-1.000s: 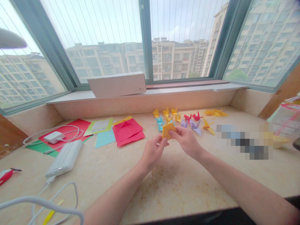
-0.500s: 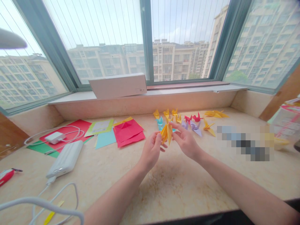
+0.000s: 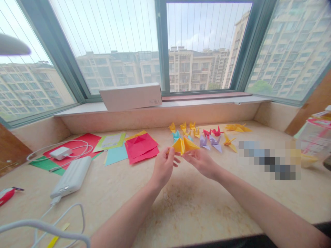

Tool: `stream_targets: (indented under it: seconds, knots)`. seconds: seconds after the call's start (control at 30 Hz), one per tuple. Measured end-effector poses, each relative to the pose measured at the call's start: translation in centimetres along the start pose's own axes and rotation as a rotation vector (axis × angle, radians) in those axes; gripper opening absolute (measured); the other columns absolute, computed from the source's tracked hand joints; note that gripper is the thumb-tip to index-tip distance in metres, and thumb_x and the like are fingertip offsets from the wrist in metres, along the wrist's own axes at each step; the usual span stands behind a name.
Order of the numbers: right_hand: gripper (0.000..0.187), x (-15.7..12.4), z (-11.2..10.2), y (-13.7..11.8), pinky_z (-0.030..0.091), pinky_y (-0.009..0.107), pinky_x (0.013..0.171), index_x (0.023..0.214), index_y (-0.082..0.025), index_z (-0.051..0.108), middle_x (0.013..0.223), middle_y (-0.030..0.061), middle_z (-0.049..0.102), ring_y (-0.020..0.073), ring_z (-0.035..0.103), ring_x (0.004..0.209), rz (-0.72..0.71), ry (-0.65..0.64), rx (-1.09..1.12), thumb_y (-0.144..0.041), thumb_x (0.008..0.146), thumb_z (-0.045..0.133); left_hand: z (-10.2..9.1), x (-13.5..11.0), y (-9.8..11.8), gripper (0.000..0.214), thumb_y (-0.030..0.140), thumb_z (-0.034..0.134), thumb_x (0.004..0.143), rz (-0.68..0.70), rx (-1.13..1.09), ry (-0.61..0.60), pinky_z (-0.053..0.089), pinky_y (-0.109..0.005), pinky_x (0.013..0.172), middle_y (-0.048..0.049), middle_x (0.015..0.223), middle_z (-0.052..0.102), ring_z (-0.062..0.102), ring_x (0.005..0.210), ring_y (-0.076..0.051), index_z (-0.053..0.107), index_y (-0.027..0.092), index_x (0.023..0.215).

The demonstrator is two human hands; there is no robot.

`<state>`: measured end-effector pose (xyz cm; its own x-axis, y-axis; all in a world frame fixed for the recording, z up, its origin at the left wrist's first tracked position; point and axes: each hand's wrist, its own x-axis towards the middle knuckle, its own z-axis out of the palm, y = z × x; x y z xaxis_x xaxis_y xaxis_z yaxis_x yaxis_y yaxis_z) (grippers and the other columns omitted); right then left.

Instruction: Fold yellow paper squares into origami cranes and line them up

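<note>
Both my hands hold a folded yellow-orange paper piece point(image 3: 184, 145) above the stone sill. My left hand point(image 3: 163, 167) pinches its left flap between thumb and fingers. My right hand point(image 3: 202, 161) grips its right flap from below, palm turned up. The piece is spread sideways into two pointed wings. Just behind it lies a group of several finished paper cranes point(image 3: 204, 135) in yellow, blue, red and purple.
Red, blue and green paper sheets point(image 3: 141, 146) lie to the left. A white power bank point(image 3: 72, 177) and charger with cables point(image 3: 60, 152) sit further left. A white box point(image 3: 130, 96) rests on the window ledge. A clear bag point(image 3: 316, 132) stands at the right.
The yellow-orange piece went from a flat folded shape to a narrow upright one, and is now pulled apart sideways into two wings between my hands.
</note>
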<state>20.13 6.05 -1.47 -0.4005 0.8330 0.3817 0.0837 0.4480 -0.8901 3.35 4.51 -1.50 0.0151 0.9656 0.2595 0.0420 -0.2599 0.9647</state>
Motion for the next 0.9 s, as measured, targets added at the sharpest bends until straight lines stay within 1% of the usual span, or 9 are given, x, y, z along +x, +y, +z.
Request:
stream_targets:
  seconds: [0.13, 0.2, 0.4, 0.47, 0.53, 0.63, 0.73, 0.8, 0.9]
  knots:
    - [0.037, 0.3, -0.3, 0.2, 0.053, 0.035, 0.074, 0.111, -0.020, 0.061, 0.099, 0.0070, 0.068, 0.0202, 0.066, 0.084, -0.034, 0.070, 0.059, -0.051, 0.091, 0.056, -0.3, 0.3, -0.3, 0.037, 0.047, 0.049, 0.092, 0.036, 0.103, 0.030, 0.053, -0.024, 0.051, -0.0050, 0.076, 0.064, 0.065, 0.068, -0.017, 0.063, 0.013, 0.088]
    - [0.038, 0.5, -0.4, 0.3, 0.052, 0.032, 0.070, 0.112, -0.021, 0.061, 0.101, 0.0069, 0.068, 0.0184, 0.067, 0.081, -0.031, 0.065, 0.080, -0.053, 0.093, 0.052, -0.4, 0.3, -0.1, 0.037, 0.047, 0.050, 0.092, 0.044, 0.142, 0.040, 0.053, -0.025, 0.051, -0.0044, 0.072, 0.063, 0.065, 0.069, -0.018, 0.063, 0.013, 0.085]
    - [0.046, 0.7, -0.5, 0.6, 0.051, 0.031, 0.067, 0.108, -0.020, 0.065, 0.096, 0.0067, 0.071, 0.0156, 0.068, 0.068, 0.060, 0.054, 0.221, -0.060, 0.093, 0.047, -0.4, 0.0, 0.0, 0.036, 0.047, 0.051, 0.091, 0.044, 0.217, 0.029, 0.053, -0.026, 0.054, -0.0046, 0.071, 0.063, 0.063, 0.063, -0.016, 0.062, 0.013, 0.083]
    - [0.048, 0.7, -0.5, 0.7, 0.050, 0.030, 0.066, 0.104, -0.019, 0.066, 0.094, 0.0072, 0.072, 0.0156, 0.068, 0.067, 0.083, 0.060, 0.272, -0.061, 0.091, 0.048, -0.4, 0.0, -0.3, 0.034, 0.047, 0.054, 0.090, 0.067, 0.227, 0.039, 0.052, -0.027, 0.055, -0.0059, 0.077, 0.066, 0.064, 0.068, -0.018, 0.062, 0.014, 0.090]
    - [0.049, 0.7, -0.4, 0.7, 0.050, 0.030, 0.064, 0.100, -0.017, 0.068, 0.088, 0.0076, 0.073, 0.0159, 0.068, 0.066, 0.101, 0.061, 0.316, -0.062, 0.090, 0.049, -0.4, 0.1, -0.5, 0.032, 0.046, 0.058, 0.088, 0.114, 0.216, 0.066, 0.053, -0.026, 0.057, -0.0088, 0.094, 0.067, 0.065, 0.079, -0.019, 0.060, 0.016, 0.100]
    - [0.053, 0.6, -0.2, 0.8, 0.050, 0.030, 0.062, 0.094, -0.015, 0.069, 0.079, 0.0076, 0.073, 0.0161, 0.066, 0.062, 0.147, 0.033, 0.370, -0.065, 0.088, 0.051, -0.3, 0.1, -0.6, 0.034, 0.041, 0.063, 0.086, 0.188, 0.182, 0.095, 0.054, -0.028, 0.064, -0.0104, 0.114, 0.063, 0.064, 0.093, -0.020, 0.055, 0.019, 0.111]
    - [0.056, 0.5, 0.2, 0.6, 0.049, 0.030, 0.061, 0.091, -0.015, 0.068, 0.075, 0.0072, 0.072, 0.0153, 0.064, 0.058, 0.184, -0.007, 0.387, -0.068, 0.086, 0.050, -0.3, -0.1, -0.4, 0.028, 0.037, 0.063, 0.087, 0.220, 0.154, 0.083, 0.054, -0.032, 0.075, -0.0102, 0.118, 0.062, 0.063, 0.101, -0.021, 0.055, 0.021, 0.107]
    - [0.058, 0.3, 0.4, 0.4, 0.049, 0.030, 0.061, 0.090, -0.015, 0.068, 0.074, 0.0067, 0.071, 0.0148, 0.063, 0.057, 0.208, -0.047, 0.377, -0.069, 0.086, 0.049, -0.2, -0.2, -0.3, 0.020, 0.035, 0.061, 0.087, 0.235, 0.165, 0.057, 0.053, -0.034, 0.080, -0.0092, 0.116, 0.064, 0.063, 0.102, -0.022, 0.058, 0.020, 0.100]
    - [0.057, 0.0, 0.6, -0.1, 0.048, 0.029, 0.061, 0.091, -0.015, 0.068, 0.073, 0.0049, 0.069, 0.0141, 0.062, 0.059, 0.230, -0.126, 0.347, -0.068, 0.087, 0.048, -0.2, -0.3, -0.3, 0.016, 0.033, 0.059, 0.089, 0.260, 0.253, 0.033, 0.050, -0.036, 0.084, -0.0069, 0.103, 0.068, 0.064, 0.096, -0.021, 0.062, 0.020, 0.097]
